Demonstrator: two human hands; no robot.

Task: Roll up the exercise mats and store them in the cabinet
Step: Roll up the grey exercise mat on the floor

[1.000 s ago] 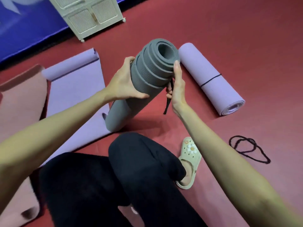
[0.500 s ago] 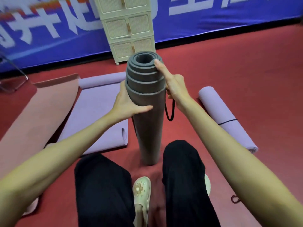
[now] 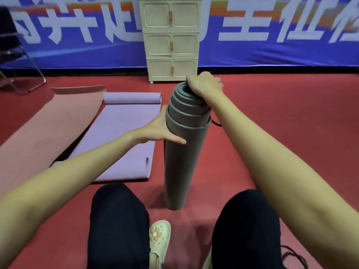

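Note:
A rolled grey mat [image 3: 182,164] stands upright on the red floor between my knees. My left hand [image 3: 161,131] grips its upper part from the left, thumb across the front. My right hand [image 3: 204,84] sits on the roll's top end, fingers curled into the inner coils. A black strap [image 3: 216,123] hangs just right of the roll, under my right wrist. A purple mat [image 3: 120,138] lies unrolled to the left, beside a pink mat [image 3: 50,129]. The cream cabinet [image 3: 171,39] stands against the blue wall behind, doors closed.
A metal chair frame [image 3: 21,74] stands at the far left by the wall. A black cord [image 3: 293,255] lies on the floor at the lower right. My black-clad knees and a cream clog [image 3: 159,237] fill the bottom of the view.
The grey roll went from tilted to upright on the floor. My right hand moved from the roll's side onto its top end. The view lifted toward the cabinet.

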